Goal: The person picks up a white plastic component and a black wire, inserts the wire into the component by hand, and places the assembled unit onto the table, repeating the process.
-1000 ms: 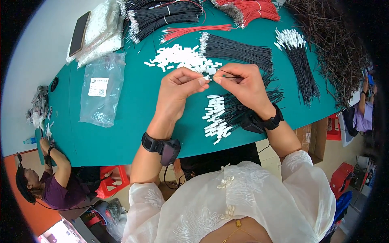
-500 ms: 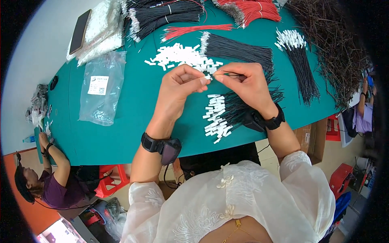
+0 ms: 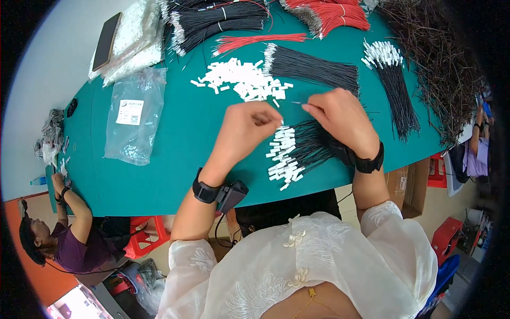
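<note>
My left hand [image 3: 249, 127] is pinched closed, with a small white connector housing [image 3: 282, 123] just showing at its fingertips. It hovers at the top end of a bundle of black wires [image 3: 313, 142] whose left ends carry white housings [image 3: 281, 159]. My right hand [image 3: 342, 114] is closed on a thin wire; its pale metal tip [image 3: 296, 102] points left toward a heap of loose white housings [image 3: 241, 80]. The rest of that wire is hidden by the hand. Behind my right hand lies a bundle of black wires [image 3: 313, 65] with bare metal ends.
Red wires [image 3: 260, 41] and thick black bundles [image 3: 220, 24] lie at the back of the green table [image 3: 186, 133]. A clear bag [image 3: 133, 117] and a phone [image 3: 106, 41] are on the left. A housed bundle [image 3: 396, 90] lies right. Another person [image 3: 69, 239] works far left.
My hands have moved apart. The left came down toward the bundle with the white housings; the right shifted right, and a bare metal wire tip now shows beyond its fingers.
</note>
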`<state>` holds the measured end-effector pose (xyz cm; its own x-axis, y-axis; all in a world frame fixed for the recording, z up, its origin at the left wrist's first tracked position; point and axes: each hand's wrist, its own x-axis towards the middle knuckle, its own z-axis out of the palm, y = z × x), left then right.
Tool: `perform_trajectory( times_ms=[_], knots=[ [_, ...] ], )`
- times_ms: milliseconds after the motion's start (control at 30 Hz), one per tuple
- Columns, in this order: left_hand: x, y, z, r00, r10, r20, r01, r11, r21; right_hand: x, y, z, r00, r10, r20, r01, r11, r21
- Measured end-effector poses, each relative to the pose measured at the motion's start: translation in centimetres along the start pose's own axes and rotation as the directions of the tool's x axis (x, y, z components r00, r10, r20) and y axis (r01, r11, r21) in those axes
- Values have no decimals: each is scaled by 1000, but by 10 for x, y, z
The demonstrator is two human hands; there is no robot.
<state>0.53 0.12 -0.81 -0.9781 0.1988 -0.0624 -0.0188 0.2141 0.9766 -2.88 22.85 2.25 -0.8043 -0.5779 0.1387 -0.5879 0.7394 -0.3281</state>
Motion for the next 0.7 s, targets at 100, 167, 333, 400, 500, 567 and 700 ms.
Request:
perform_trajectory(
  times_ms=[100, 167, 333, 400, 500, 567, 700],
  knots=[
    [0, 4, 2, 983, 86, 163, -131, 950, 285, 7, 0, 7, 991, -65, -120, 79, 989, 121],
    [5, 0, 4, 975, 207, 77, -221, 897, 382, 9, -3, 8, 979, -87, -183, 120, 977, 177],
    [18, -13, 8, 854, 520, -25, -372, 644, 668, 13, -19, 9, 990, 17, -139, 44, 906, 421],
    [19, -15, 8, 835, 550, -5, -386, 593, 707, 14, -20, 15, 989, 59, -138, 21, 859, 512],
    [20, -14, 4, 840, 542, -16, -390, 626, 676, 14, -23, 9, 985, 97, -140, 9, 791, 612],
    [15, -9, 2, 900, 417, -128, -318, 828, 462, 14, -22, 8, 982, 122, -141, 1, 752, 659],
    [9, 7, -4, 976, 53, -212, -94, 978, -189, 12, -18, 14, 972, 147, -185, 30, 698, 715]
  ],
)
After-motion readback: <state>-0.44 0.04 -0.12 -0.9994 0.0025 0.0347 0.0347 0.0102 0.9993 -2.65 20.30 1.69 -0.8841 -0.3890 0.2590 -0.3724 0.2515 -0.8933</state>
